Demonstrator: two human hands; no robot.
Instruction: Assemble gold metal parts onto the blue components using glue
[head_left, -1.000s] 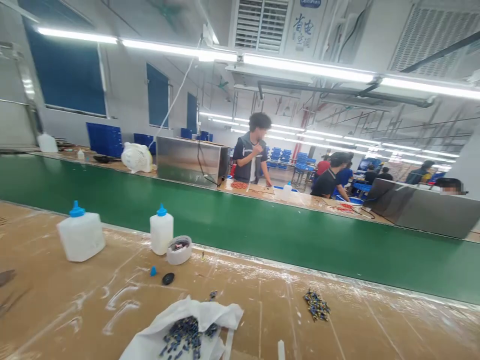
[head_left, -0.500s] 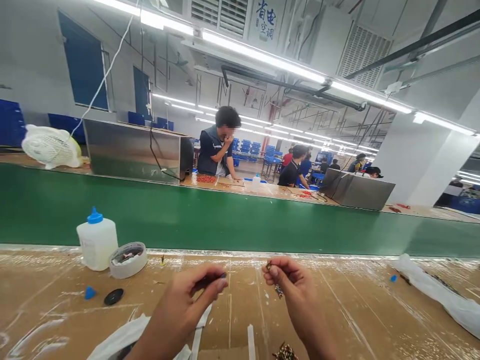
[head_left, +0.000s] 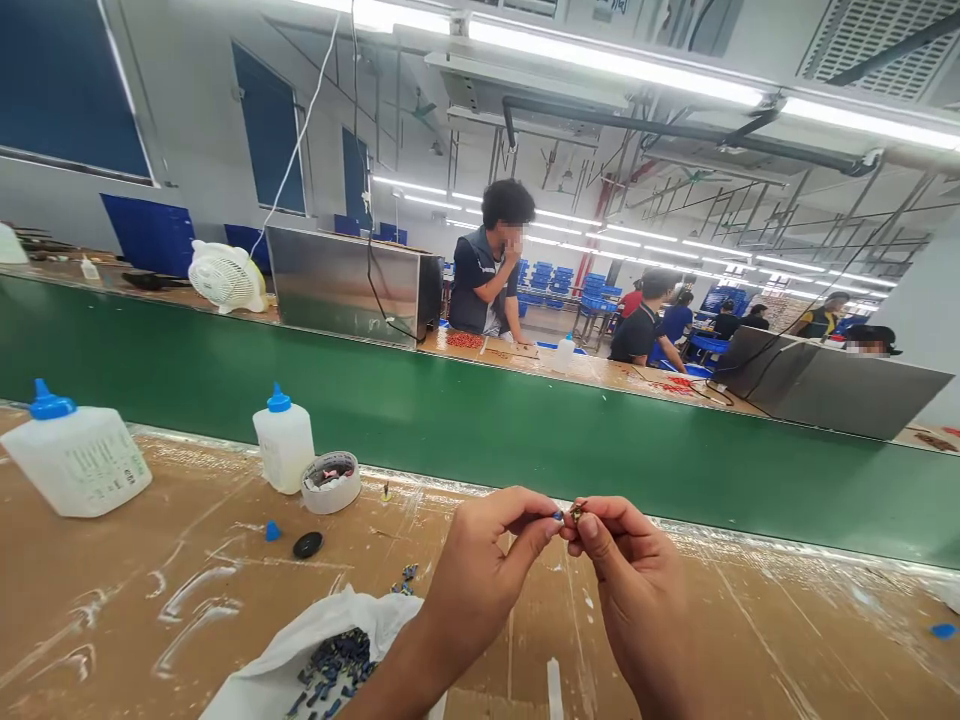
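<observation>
Above the cardboard-covered bench point(head_left: 420, 690), my left hand point(head_left: 491, 555) pinches a tiny blue piece point(head_left: 558, 516) between thumb and fingertips. My right hand point(head_left: 634, 570) grips a small brass-coloured metal part point(head_left: 577, 512). The fingertips of both hands meet or nearly meet, and the two pieces sit close together; whether they touch I cannot tell. Below my left forearm lies an open white bag point(head_left: 262, 665) with many small dark-blue pieces point(head_left: 337, 665) in it. A few more blue pieces point(head_left: 406, 579) lie on the bench just beyond the bag.
Two bottles with blue caps, one large point(head_left: 82, 460) and one smaller point(head_left: 285, 445), stand at left beside a tape roll point(head_left: 331, 484). A black disc point(head_left: 307, 545) and blue cap point(head_left: 272, 531) lie nearer. Beyond runs a green belt point(head_left: 480, 430); a person point(head_left: 491, 270) stands across it.
My hands have come together, bringing the blue piece up to the metal part. The view has swung left, so the large bottle and more of the white bag now show.
</observation>
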